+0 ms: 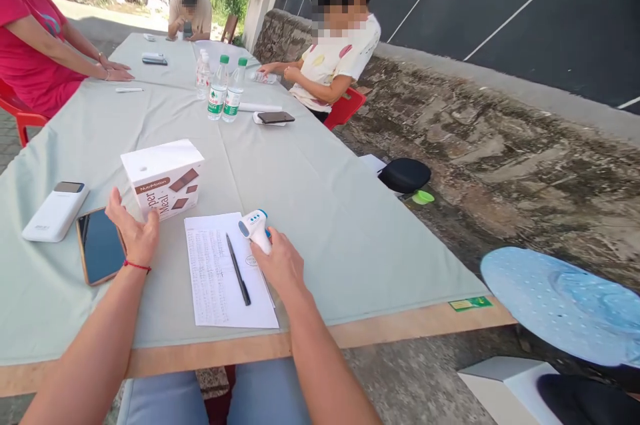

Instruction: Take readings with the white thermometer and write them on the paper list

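Note:
My right hand (280, 263) grips a white and blue infrared thermometer (254, 225) by its handle, over the right edge of a written sheet of paper (215, 278). A black pen (239, 269) lies on that sheet. My left hand (134, 231) is open, palm turned right, hovering beside a white box printed with brown bars (165, 178). Just left of it lies a smartphone (99, 245) with a dark screen, and further left a white power bank (55, 211).
The long table has a pale green cloth (325, 211). Three water bottles (220, 86) stand mid-table, with a phone (275, 117) near them. Three other people sit around the far part. A blue sun hat (560, 305) and black pouch (404, 175) lie right.

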A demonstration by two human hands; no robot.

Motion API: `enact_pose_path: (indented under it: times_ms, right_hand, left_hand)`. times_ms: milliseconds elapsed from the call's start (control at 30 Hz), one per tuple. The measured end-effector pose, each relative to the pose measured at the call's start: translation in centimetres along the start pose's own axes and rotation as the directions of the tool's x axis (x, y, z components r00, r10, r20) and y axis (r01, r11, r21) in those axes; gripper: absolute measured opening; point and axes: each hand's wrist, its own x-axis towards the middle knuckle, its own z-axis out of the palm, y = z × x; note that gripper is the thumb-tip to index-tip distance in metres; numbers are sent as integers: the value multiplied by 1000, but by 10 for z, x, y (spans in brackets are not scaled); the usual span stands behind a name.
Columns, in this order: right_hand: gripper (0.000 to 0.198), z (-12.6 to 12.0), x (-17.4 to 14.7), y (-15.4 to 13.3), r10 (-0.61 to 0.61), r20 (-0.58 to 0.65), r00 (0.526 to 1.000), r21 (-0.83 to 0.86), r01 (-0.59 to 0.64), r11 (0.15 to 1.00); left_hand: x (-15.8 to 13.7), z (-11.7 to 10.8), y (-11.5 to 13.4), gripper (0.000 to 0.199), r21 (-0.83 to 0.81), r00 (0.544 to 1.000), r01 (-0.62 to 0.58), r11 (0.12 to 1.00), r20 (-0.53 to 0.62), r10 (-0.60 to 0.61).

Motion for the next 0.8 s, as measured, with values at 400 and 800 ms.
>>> enact_pose_path:
  times_ms: [400, 800]
  right_hand:
    - [28, 5, -17, -21, -333, 30, 942, 239, 317, 918]
    - [33, -4, -22, -33, -278, 34, 960, 569, 210, 795]
  left_hand:
    - [-27, 3, 31, 26, 78, 860, -486, 870, 218, 461]
    - [-42, 13, 20, 21, -130, 456, -463, 877, 814, 361]
